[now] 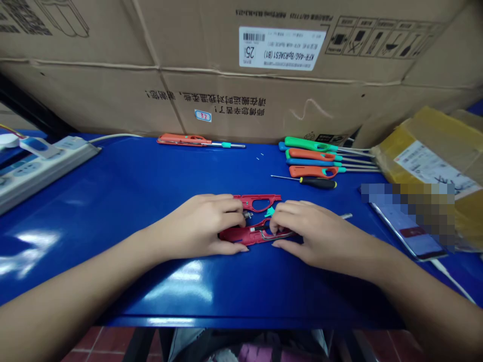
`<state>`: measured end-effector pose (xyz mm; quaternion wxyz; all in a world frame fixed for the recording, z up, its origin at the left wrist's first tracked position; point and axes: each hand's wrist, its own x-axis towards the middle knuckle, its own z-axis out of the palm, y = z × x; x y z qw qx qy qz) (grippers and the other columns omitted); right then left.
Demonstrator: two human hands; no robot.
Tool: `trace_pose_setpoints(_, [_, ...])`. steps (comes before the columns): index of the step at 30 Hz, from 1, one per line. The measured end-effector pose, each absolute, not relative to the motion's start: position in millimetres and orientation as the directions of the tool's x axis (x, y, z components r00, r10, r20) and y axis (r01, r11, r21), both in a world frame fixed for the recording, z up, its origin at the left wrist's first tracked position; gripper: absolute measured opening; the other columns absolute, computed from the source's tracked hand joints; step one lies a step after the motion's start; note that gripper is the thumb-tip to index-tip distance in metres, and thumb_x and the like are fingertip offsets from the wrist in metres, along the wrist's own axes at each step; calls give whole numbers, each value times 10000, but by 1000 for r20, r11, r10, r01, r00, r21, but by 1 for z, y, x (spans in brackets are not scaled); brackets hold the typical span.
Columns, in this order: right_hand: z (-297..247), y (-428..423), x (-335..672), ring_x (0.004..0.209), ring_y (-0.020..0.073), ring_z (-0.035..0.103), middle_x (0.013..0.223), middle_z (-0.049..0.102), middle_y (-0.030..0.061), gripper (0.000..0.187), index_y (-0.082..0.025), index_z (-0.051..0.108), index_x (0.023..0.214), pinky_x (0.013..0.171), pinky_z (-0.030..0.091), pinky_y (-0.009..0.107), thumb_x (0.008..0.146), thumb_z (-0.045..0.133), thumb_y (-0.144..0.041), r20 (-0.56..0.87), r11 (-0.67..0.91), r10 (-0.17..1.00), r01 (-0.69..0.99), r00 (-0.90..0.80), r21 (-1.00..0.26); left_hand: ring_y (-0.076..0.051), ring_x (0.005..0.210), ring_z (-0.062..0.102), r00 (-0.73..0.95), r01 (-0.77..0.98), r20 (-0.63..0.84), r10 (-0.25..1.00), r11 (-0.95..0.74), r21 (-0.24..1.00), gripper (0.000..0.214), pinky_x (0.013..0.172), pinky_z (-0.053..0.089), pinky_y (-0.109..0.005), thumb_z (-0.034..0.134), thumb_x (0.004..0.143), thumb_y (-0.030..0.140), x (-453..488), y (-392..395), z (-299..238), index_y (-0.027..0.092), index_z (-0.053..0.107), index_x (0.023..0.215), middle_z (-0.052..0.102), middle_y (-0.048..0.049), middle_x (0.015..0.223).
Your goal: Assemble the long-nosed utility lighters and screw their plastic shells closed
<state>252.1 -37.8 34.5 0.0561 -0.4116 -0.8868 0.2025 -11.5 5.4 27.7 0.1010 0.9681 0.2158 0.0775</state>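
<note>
A red lighter half-shell (241, 235) lies on the blue table with a white-and-black part and a bent wire inside it. My left hand (211, 223) grips its left end, thumb along the near edge. At its right end, my right hand (307, 229) has its fingers closed on the shell and the parts there; its fingertips partly hide them. A second red half-shell (260, 202) lies just beyond, with a turquoise trigger (269, 211) and a small metal piece (247, 214) between the two shells. A metal tube tip (346, 216) shows past my right hand.
Several long-nosed lighters (313, 157) and a black-and-yellow screwdriver (318, 182) lie at the back right. An orange lighter (184, 140) lies by the large carton (211, 110). A power strip (45, 166) stands left; a phone (411, 226) and a taped package (422, 130) are right.
</note>
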Motion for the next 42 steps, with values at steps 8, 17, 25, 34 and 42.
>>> trace_pose_setpoints(8, [50, -30, 280, 977, 246, 575, 1012, 632, 50, 91, -226, 580, 949, 855, 441, 410, 961, 566, -315, -304, 479, 762, 814, -571, -328, -188, 797, 646, 886, 416, 127, 445, -886, 202, 245, 689, 480, -299, 710, 868, 424, -12, 5, 29, 191, 687, 941, 694, -22, 889])
trace_pose_setpoints(17, [63, -22, 290, 760, 157, 604, 882, 677, 15, 131, -229, 621, 917, 688, 461, 289, 969, 559, -333, -120, 509, 757, 694, -643, -509, -178, 757, 652, 878, 433, 113, 465, -872, 227, 204, 659, 482, -291, 705, 844, 391, -9, 3, 32, 190, 688, 876, 696, -18, 858])
trace_pose_setpoints(25, [63, -19, 294, 747, 151, 590, 858, 665, 10, 92, -229, 604, 893, 680, 458, 278, 949, 589, -300, 31, 572, 777, 683, -629, -455, -172, 740, 648, 886, 423, 73, 458, -863, 276, 224, 664, 477, -301, 724, 834, 418, -10, 1, 29, 198, 699, 867, 687, 3, 821])
trace_pose_setpoints(34, [43, -12, 299, 807, 173, 612, 944, 677, 11, 56, -243, 641, 918, 701, 456, 308, 926, 621, -295, -225, 503, 758, 768, -612, -396, -176, 797, 656, 910, 364, 77, 408, -872, 327, 352, 694, 472, -299, 726, 855, 541, -11, 1, 30, 201, 704, 942, 713, -5, 887])
trace_pose_setpoints(42, [37, -15, 274, 805, 176, 594, 870, 657, 24, 206, -212, 619, 865, 719, 433, 315, 949, 611, -400, 56, 529, 835, 769, -548, -359, -228, 925, 609, 753, 592, 235, 615, -789, 167, 213, 813, 502, -372, 556, 980, 346, -17, 15, 35, 192, 703, 992, 685, -69, 1017])
